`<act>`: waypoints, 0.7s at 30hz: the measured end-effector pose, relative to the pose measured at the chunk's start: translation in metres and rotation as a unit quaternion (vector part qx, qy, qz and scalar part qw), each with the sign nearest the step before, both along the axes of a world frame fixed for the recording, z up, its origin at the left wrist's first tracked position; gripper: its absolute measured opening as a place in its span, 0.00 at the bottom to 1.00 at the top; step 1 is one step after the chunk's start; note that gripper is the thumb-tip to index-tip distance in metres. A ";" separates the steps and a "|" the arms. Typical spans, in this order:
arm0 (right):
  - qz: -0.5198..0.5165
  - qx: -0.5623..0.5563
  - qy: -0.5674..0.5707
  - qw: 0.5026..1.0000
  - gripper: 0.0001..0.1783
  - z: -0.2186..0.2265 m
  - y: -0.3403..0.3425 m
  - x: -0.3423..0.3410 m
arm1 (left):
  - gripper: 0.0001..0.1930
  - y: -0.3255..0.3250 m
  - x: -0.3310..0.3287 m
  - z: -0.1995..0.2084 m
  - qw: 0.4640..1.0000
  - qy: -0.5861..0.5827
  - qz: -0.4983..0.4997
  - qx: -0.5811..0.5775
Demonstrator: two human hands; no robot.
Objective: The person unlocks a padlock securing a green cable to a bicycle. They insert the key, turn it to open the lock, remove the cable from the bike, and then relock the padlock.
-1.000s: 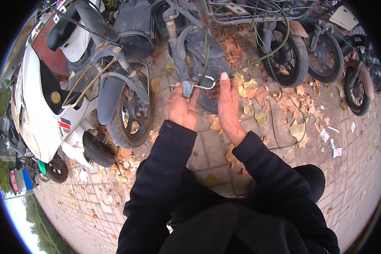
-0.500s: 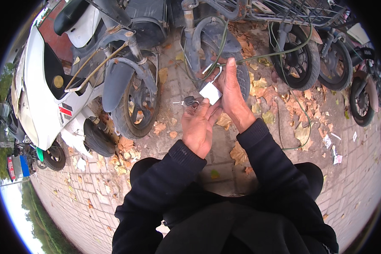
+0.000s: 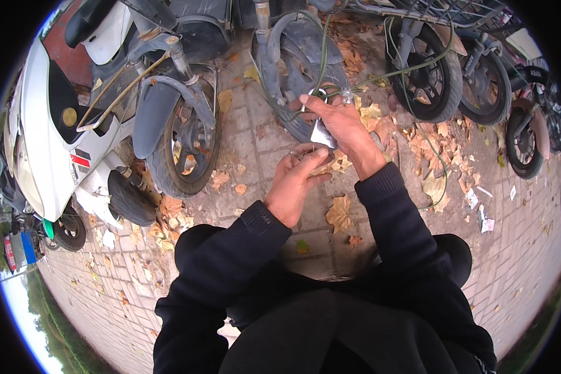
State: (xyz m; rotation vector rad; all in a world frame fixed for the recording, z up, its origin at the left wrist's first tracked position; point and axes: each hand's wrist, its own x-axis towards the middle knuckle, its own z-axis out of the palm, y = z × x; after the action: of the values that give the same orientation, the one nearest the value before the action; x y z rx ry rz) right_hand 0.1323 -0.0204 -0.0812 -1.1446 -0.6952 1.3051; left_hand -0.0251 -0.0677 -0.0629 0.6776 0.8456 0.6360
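A silver padlock (image 3: 321,134) hangs upright in my right hand (image 3: 348,126). My right fingers are closed about its upper part, and the thumb presses near the shackle. A thin green-coated cable (image 3: 323,59) runs to the shackle, where its looped ends meet my fingers; whether the shackle is locked is hidden. Just below the padlock is my left hand (image 3: 293,187), its fingers curved and apart. The left thumb tip lies close to the padlock's lower end. I cannot make out the keys.
A grey scooter front wheel (image 3: 298,70) stands directly behind the hands. To the left are another front wheel (image 3: 188,140) and a white scooter (image 3: 43,143). A wire basket (image 3: 445,15) and more wheels (image 3: 427,78) stand right. Dry leaves (image 3: 340,214) and litter lie on the paving (image 3: 511,249).
My right hand has gone from an outstretched palm to gripping the padlock, which is now more upright. My left hand has moved slightly below it, and the keys no longer show.
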 end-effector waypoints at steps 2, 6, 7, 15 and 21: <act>0.005 0.004 0.014 1.000 0.09 0.002 -0.003 0.000 | 0.21 0.012 -0.005 0.003 0.997 -0.043 -0.011 -0.057; 0.045 -0.006 -0.016 0.999 0.14 0.007 -0.008 0.003 | 0.35 0.039 -0.012 0.007 0.994 -0.006 -0.046 -0.098; 0.054 0.017 -0.027 0.998 0.16 0.008 -0.009 0.003 | 0.37 0.046 -0.012 0.007 0.993 0.008 -0.060 -0.103; 0.072 -0.075 -0.093 0.990 0.47 0.002 -0.006 0.012 | 0.42 0.078 0.013 0.003 0.981 0.019 -0.182 -0.060; 0.125 -0.040 -0.129 0.983 0.46 0.002 -0.011 0.018 | 0.43 0.074 0.026 -0.004 0.977 -0.087 -0.184 -0.069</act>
State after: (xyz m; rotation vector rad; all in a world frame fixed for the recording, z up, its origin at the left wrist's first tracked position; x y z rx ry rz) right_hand 0.1504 -0.0311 -0.0796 -1.3389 -1.0123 1.4169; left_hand 0.0013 0.0067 -0.0670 0.6222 0.5762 0.2945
